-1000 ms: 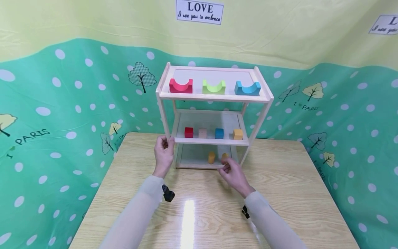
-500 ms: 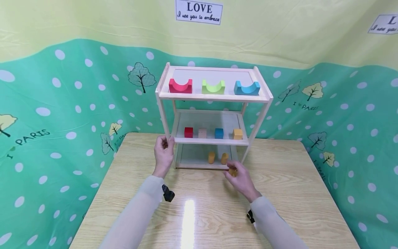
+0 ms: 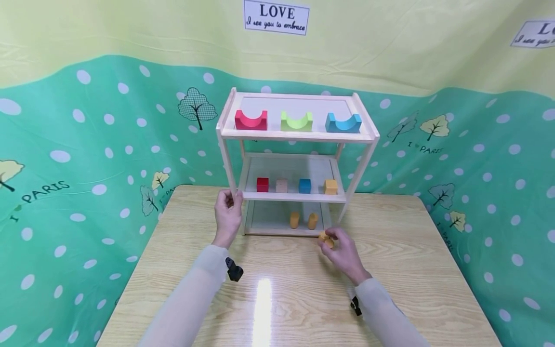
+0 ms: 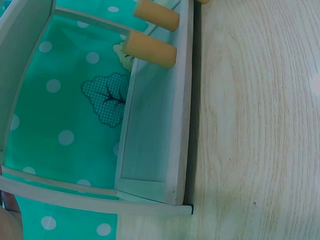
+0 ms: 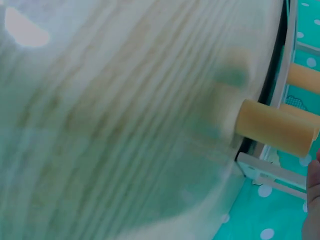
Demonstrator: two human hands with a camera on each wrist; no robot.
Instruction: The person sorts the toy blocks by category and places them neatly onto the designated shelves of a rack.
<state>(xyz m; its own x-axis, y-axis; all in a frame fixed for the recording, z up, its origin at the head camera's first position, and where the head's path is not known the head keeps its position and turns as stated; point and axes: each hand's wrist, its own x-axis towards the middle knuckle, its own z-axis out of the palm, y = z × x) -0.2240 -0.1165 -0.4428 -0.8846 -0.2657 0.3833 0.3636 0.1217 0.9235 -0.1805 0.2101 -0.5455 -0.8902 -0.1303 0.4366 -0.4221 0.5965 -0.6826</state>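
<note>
My left hand (image 3: 228,217) grips the left front post (image 3: 228,164) of a small wooden shelf rack (image 3: 299,137); only a bit of that hand (image 4: 10,215) shows in the left wrist view. With its thumb and fingers my right hand (image 3: 345,255) pinches an orange wooden cylinder (image 3: 326,239), just in front of the rack's lower right corner. In the right wrist view the cylinder (image 5: 277,127) looks whole, with my fingertips (image 5: 313,180) at its far end. Whether it touches the table cannot be told. Two similar cylinders (image 3: 294,220) stand upright on the bottom shelf (image 3: 269,217).
Red (image 3: 251,121), green (image 3: 297,123) and blue (image 3: 343,124) arch blocks sit on the top shelf. The middle shelf bears a red cube (image 3: 262,185), a pale cube, a blue cube (image 3: 305,186) and a yellow cube (image 3: 330,187). A patterned cloth hangs behind the table (image 3: 295,284).
My right hand has moved right and toward me from the bottom shelf's front, bringing the pinched cylinder into sight and uncovering a standing one. The left hand stays on the post.
</note>
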